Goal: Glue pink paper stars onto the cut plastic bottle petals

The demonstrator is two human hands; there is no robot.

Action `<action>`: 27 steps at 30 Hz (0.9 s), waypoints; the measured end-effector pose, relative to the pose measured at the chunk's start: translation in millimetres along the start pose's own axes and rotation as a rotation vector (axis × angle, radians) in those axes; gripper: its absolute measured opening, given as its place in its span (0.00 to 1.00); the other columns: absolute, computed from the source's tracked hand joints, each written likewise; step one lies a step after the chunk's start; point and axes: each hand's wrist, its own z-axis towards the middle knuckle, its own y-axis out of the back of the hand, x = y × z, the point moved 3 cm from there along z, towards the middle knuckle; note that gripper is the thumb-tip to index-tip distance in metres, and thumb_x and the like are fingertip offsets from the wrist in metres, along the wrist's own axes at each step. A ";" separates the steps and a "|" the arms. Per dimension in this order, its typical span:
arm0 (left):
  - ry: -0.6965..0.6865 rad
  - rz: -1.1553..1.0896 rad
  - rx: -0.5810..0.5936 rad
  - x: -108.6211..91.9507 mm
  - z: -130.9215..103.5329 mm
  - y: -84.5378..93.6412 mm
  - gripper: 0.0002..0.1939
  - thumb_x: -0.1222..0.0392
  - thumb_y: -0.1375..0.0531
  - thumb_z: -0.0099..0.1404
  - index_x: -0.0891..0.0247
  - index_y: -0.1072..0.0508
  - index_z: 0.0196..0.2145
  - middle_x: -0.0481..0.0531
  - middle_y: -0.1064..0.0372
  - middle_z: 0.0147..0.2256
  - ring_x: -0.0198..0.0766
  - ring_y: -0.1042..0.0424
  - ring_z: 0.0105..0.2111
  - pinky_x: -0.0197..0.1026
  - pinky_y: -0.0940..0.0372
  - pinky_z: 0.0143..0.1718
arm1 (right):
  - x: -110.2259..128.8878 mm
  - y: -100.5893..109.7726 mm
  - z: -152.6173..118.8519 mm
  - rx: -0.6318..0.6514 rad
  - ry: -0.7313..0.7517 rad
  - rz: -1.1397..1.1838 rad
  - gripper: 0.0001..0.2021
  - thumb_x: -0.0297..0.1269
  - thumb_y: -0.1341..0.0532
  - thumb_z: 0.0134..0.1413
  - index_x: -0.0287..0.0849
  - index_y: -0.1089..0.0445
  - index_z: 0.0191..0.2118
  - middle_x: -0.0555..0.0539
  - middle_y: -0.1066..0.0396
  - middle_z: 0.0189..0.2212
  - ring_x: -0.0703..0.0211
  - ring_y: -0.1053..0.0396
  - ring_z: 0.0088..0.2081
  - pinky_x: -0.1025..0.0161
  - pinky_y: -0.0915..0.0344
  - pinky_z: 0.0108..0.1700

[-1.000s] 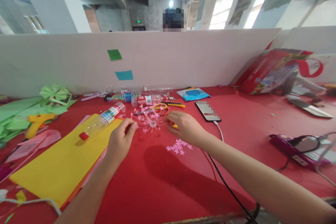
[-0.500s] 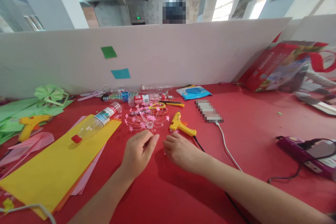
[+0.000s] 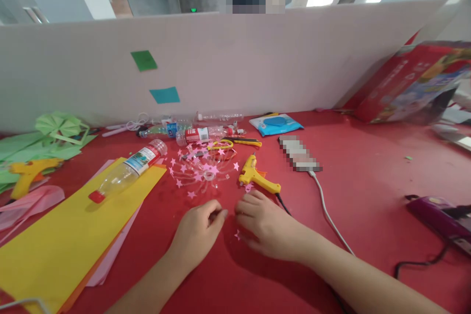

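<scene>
My left hand (image 3: 202, 228) is over the red table, its fingers curled and its thumb pressed toward them; whatever lies between them is too small or hidden to make out. Just right of it, my right hand (image 3: 265, 225) is closed too, slightly blurred, with its fingertips turned down and their contents hidden. A small pink star (image 3: 237, 235) lies between the hands. Beyond them, a cut clear plastic piece with many thin strips spreads out around a bottle-neck ring (image 3: 209, 175), pink stars on its strips. A yellow glue gun (image 3: 255, 175) lies beyond my right hand.
Yellow paper sheets (image 3: 84, 225) and a clear bottle (image 3: 128, 170) lie left. Several bottles, a utility knife (image 3: 245, 142) and a wipes pack (image 3: 275, 124) line the white partition (image 3: 235, 64). A phone (image 3: 299, 153) with a white cable and a purple power strip (image 3: 437, 218) lie right.
Both hands appear lower in view and nearer to me, away from the star-covered plastic piece. My right hand has loosened a little, and the view has tilted down.
</scene>
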 end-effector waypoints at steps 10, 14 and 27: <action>-0.014 -0.013 0.072 0.3 -4.6 -6.4 0.14 0.56 0.51 0.64 0.61 0.44 0.22 0.42 0.47 0.20 0.32 0.44 0.23 0.36 0.52 0.26 | 14.5 -5.4 -2.1 -0.013 0.195 -0.212 0.11 0.24 0.44 0.57 0.38 0.33 0.25 0.48 0.38 0.25 0.58 0.44 0.31 0.58 0.50 0.36; 0.007 -0.051 0.074 1.6 -3.1 -6.9 0.15 0.54 0.50 0.63 0.61 0.45 0.21 0.42 0.48 0.19 0.32 0.45 0.23 0.36 0.52 0.25 | 14.7 -6.8 -1.4 -0.020 0.173 -0.222 0.09 0.24 0.43 0.56 0.38 0.33 0.26 0.48 0.37 0.25 0.58 0.45 0.31 0.57 0.50 0.36; 0.146 -0.740 0.234 -2.3 -3.4 -16.1 0.19 0.45 0.48 0.62 0.63 0.35 0.24 0.43 0.39 0.16 0.27 0.45 0.13 0.32 0.54 0.15 | 17.8 10.8 2.5 -0.364 -0.034 -0.013 0.11 0.29 0.49 0.61 0.40 0.33 0.29 0.47 0.34 0.27 0.58 0.42 0.30 0.60 0.44 0.35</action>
